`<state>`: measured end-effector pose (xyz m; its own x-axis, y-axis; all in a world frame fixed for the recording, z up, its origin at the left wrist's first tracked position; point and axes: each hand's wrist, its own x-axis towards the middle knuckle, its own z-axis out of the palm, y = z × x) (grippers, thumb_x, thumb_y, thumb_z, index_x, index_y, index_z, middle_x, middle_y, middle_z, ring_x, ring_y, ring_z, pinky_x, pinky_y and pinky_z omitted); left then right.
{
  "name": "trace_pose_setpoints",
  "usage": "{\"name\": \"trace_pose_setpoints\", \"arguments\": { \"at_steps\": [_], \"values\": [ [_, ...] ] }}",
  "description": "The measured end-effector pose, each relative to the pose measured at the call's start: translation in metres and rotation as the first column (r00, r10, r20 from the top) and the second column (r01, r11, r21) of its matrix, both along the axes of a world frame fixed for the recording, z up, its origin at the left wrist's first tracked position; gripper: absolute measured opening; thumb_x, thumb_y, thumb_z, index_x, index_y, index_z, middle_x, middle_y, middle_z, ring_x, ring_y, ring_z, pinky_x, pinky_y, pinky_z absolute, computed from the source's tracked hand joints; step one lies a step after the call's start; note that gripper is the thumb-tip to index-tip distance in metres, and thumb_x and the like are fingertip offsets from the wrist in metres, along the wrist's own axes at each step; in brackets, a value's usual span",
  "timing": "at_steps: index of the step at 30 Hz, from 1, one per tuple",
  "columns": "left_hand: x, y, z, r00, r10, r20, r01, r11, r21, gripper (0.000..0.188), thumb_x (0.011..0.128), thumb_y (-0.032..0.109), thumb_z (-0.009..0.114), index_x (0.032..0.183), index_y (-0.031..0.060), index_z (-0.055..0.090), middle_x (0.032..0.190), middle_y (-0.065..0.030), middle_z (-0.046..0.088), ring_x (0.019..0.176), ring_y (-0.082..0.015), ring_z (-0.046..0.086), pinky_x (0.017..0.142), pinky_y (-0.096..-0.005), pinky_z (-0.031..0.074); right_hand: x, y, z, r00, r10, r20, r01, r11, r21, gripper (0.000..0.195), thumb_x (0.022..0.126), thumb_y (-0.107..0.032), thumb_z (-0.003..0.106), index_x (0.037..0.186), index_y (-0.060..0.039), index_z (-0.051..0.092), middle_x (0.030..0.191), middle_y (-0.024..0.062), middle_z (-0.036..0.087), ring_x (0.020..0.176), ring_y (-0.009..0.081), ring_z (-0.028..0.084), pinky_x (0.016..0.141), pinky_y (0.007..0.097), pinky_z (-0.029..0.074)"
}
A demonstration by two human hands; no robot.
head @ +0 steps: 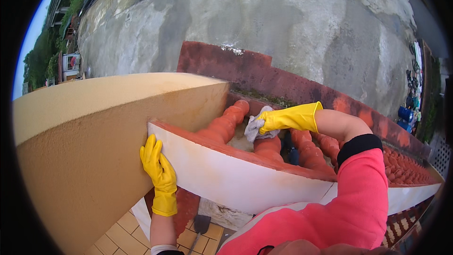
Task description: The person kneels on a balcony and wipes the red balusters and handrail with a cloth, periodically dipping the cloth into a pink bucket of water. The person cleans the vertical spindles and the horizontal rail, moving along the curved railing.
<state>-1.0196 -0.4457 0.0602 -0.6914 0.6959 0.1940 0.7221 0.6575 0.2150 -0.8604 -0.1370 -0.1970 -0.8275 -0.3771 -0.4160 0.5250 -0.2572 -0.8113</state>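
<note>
My right hand [270, 120], in a yellow rubber glove, reaches over the railing and grips a grey cloth [255, 127]. The cloth lies against an orange-red baluster [268, 148], covering its upper stretch in this view. My left hand [157, 166], gloved the same way, rests with nothing in it at the corner where the white top rail [226, 175] meets the tan wall [95, 148]. Its fingers lie slightly apart. Another baluster [223, 124] stands left of the cloth, and one more [306, 148] is to its right.
Beyond the balusters runs a dark red ledge [297, 81] with moss, then a grey concrete yard [247, 14] lower down. Below the rail are floor tiles [124, 232] and a dark, long-handled tool [202, 224]. Blue barrels [405, 114] stand at far right.
</note>
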Motion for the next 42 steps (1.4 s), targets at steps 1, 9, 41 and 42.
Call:
{"name": "trace_pose_setpoints", "arguments": {
  "at_steps": [1, 9, 41, 42],
  "values": [
    [0.001, 0.005, -0.001, 1.000, -0.012, 0.000, 0.012, 1.000, 0.013, 0.034, 0.096, -0.003, 0.049, 0.125, 0.0002, 0.065, 0.142, -0.0199, 0.060, 0.132, -0.0345, 0.056, 0.120, -0.0518, 0.027, 0.010, 0.018, 0.015, 0.999, -0.047, 0.018, 0.047, 0.999, 0.015, 0.025, 0.082, -0.016, 0.072, 0.106, -0.0099, 0.076, 0.096, 0.0068, 0.074, 0.087, 0.0241, 0.069, 0.074, 0.0368, 0.056],
    [-0.008, 0.011, -0.019, 0.992, -0.106, -0.062, 0.116, 0.974, 0.196, 0.029, 0.092, -0.001, 0.054, 0.116, 0.0008, 0.070, 0.130, -0.0194, 0.067, 0.121, -0.0377, 0.062, 0.113, -0.0511, 0.038, 0.038, 0.102, 0.201, 0.864, -0.455, 0.215, 0.469, 0.883, -0.013, 0.022, 0.082, 0.000, 0.068, 0.104, 0.0012, 0.072, 0.091, 0.0084, 0.069, 0.078, 0.0172, 0.063, 0.067, 0.0299, 0.051],
    [0.171, -0.461, 0.293, 0.767, 0.600, -0.229, -0.273, 0.628, 0.729, 0.022, 0.095, 0.014, 0.072, 0.116, 0.0067, 0.073, 0.106, -0.0106, 0.073, 0.096, -0.0222, 0.069, 0.086, -0.0286, 0.051, -0.114, -0.462, 0.612, 0.494, 0.531, -0.688, -0.147, 0.832, 0.535, 0.016, 0.093, -0.015, 0.076, 0.100, -0.0008, 0.075, 0.096, 0.0022, 0.074, 0.083, 0.0107, 0.066, 0.081, 0.0286, 0.054],
    [0.160, -0.489, 0.306, 0.646, 0.592, -0.482, -0.237, 0.755, 0.611, 0.021, 0.093, 0.014, 0.072, 0.113, 0.0097, 0.075, 0.108, -0.0124, 0.073, 0.094, -0.0298, 0.069, 0.082, -0.0335, 0.054, -0.123, -0.481, 0.619, 0.504, 0.522, -0.688, -0.195, 0.845, 0.499, 0.017, 0.093, -0.018, 0.077, 0.096, -0.0015, 0.075, 0.091, 0.0024, 0.073, 0.079, 0.0099, 0.066, 0.078, 0.0280, 0.054]
  ]
}}
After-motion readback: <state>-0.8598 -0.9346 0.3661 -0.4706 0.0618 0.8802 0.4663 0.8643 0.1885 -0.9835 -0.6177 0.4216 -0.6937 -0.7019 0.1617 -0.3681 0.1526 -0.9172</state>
